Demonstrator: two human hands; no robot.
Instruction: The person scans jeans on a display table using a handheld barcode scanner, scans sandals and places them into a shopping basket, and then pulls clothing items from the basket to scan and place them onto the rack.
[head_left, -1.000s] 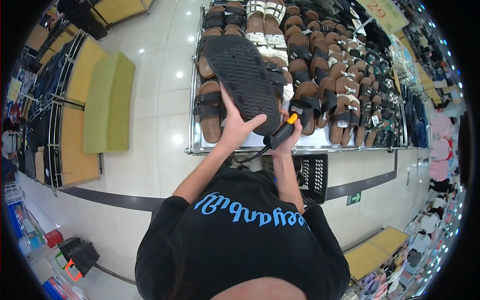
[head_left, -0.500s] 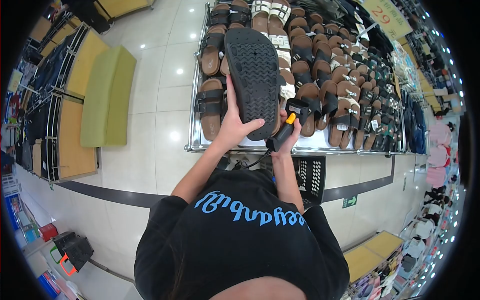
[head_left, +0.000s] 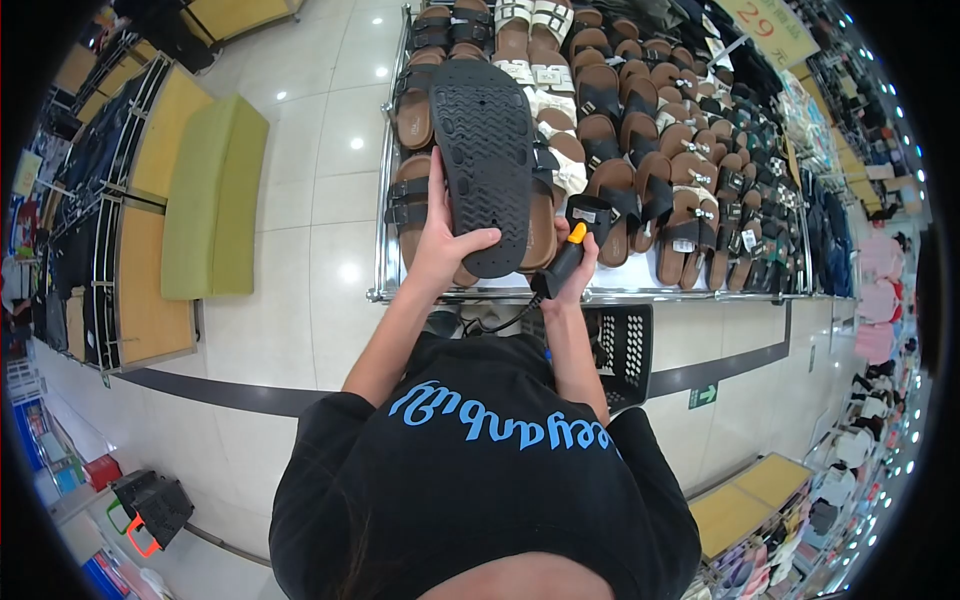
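A large sandal [head_left: 485,150] is held up over the display with its black patterned sole facing me. My left hand [head_left: 445,240] grips it around the heel end, thumb on the sole. My right hand [head_left: 572,268] is wrapped around a black handheld device [head_left: 568,258] with a yellow button [head_left: 577,232] and a cable. Beside that hand, another brown sandal [head_left: 540,225] shows just right of the held sole; whether my right fingers touch it is unclear. Rows of brown, black and white sandals lie on the display rack [head_left: 700,298] beneath and beyond both hands.
Below the rack's front edge is a black perforated basket [head_left: 625,350]. A green padded bench [head_left: 215,200] stands at the left, near clothes racks [head_left: 110,200]. A price sign [head_left: 765,30] hangs at the upper right. Another black basket [head_left: 155,505] sits at lower left.
The sole has turned from tilted to nearly upright, then shifted slightly left with my left hand. More of the brown sandal beside it shows. My right hand keeps hold of the device.
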